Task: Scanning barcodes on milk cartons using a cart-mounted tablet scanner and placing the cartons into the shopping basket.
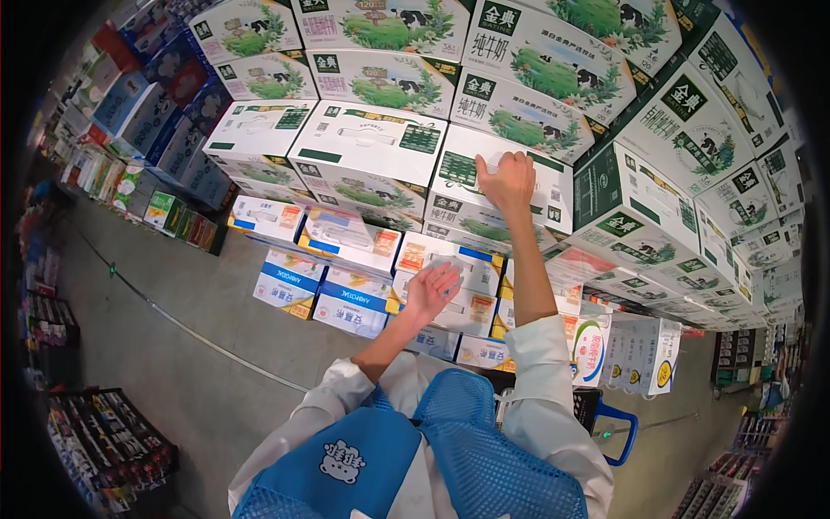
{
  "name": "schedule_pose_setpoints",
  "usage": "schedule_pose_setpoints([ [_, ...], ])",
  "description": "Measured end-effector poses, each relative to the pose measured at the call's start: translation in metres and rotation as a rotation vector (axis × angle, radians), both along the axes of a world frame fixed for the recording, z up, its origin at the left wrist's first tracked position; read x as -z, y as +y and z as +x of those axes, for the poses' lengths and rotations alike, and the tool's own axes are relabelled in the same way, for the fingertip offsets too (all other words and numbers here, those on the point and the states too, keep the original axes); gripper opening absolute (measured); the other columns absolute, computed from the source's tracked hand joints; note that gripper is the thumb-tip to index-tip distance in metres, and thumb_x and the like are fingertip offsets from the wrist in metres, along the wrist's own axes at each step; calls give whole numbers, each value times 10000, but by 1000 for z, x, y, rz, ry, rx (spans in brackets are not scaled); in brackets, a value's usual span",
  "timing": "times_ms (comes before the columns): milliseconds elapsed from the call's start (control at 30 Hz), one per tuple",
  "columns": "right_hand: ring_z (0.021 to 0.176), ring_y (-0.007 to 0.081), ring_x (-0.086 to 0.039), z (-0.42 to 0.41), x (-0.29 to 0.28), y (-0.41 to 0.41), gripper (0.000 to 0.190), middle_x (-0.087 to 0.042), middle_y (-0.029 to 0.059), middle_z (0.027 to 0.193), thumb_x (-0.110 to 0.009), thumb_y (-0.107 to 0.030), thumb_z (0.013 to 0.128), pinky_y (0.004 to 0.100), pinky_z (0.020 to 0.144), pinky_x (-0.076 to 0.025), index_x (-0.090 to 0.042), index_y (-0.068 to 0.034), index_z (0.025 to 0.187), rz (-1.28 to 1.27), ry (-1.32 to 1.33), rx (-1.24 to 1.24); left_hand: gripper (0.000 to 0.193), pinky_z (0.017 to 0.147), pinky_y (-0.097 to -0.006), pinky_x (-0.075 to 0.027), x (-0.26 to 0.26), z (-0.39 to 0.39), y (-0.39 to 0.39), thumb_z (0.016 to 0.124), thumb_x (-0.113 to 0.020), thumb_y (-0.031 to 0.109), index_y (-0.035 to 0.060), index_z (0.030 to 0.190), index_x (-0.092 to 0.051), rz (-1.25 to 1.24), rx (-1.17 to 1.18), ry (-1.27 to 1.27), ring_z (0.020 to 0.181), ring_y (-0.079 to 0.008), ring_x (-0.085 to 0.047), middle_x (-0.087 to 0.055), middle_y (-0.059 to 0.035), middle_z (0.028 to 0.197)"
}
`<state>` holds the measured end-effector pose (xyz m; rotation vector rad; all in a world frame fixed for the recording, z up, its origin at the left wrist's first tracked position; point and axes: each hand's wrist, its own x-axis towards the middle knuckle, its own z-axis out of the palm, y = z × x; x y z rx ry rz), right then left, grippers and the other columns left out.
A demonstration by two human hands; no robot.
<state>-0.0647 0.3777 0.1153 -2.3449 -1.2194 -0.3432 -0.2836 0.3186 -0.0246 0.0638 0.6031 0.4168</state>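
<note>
My right hand (509, 180) rests on top of a white and green Satine milk carton (459, 148), over the middle where neighbouring cartons have a handle. Its fingers are curled and the tips are hidden, so a grip on the handle cannot be made out. Palm up with the fingers spread, my left hand (429, 293) is above white, blue and yellow Ambrosial cartons (476, 313) and holds nothing. Another Satine carton (367, 152) sits just left of the one under my right hand, its top handle in view.
More Satine cartons (389, 81) rise in stacks behind and to the right (655, 201). White multipacks (642, 357) stand at right, near a blue cart handle (622, 434). Blue cartons (146, 117) are stacked at left beside grey floor (214, 298). A display rack (110, 441) stands lower left.
</note>
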Motion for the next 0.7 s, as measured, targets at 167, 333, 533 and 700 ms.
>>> schedule_pose_setpoints([
  [167,812,373,-622,-3,-6,-3,477,-653,226,797,-629,-432,794,469,805,-471,-683,40,835,14,55,10,419,1071,-443,-359,-10,26,24,969,-358,242,43,1324,-457,-44,-50,-15,1214,-266,-499,-531,-173,1301],
  [333,619,391,-632,0,5,-7,430,-628,215,632,-633,-426,790,489,648,-510,-684,-8,702,102,-29,43,405,1076,-459,-351,-10,28,32,972,-354,230,59,1324,-458,-36,-24,-9,1225,-273,-491,-527,-178,1307],
  [533,589,385,-629,-1,9,-6,428,-618,216,603,-647,-426,787,483,596,-515,-677,-20,654,150,-78,37,406,1081,-472,-341,-5,23,42,976,-329,230,45,1310,-468,-107,-35,-25,1265,-290,-450,-500,-190,1335],
  [700,544,377,-614,0,8,-14,428,-602,185,549,-655,-419,790,472,572,-514,-661,-36,597,238,-122,51,447,1118,-496,-280,-8,37,60,995,-278,287,22,1310,-452,-234,-104,-61,1318,-285,-381,-422,-188,1401],
])
